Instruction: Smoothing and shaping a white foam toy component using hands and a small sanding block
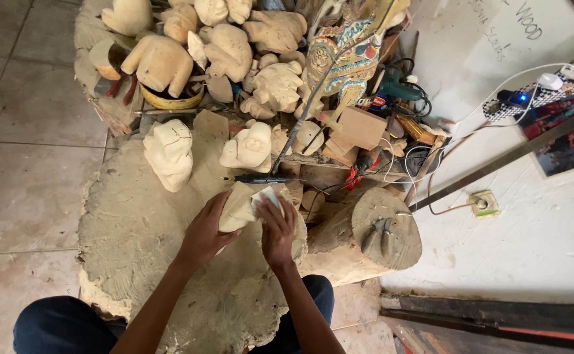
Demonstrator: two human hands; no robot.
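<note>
My left hand [203,231] grips a pale carved wooden piece [238,208] from its left side, holding it over a large round wood slab [143,229]. My right hand [278,229] presses a small white sheet, probably sandpaper [266,197], against the piece's upper right. Both hands meet at the slab's far right part. A dark pen-like tool [261,179] lies just beyond the piece.
Several unpainted carved wooden heads [169,152] [247,149] stand behind, with a heap more at the back [228,46]. A painted puppet figure [343,52] leans upright. A log stump [372,239] carries pliers [379,236]. Cables, a power tool [398,88] and a wall socket [482,203] lie right.
</note>
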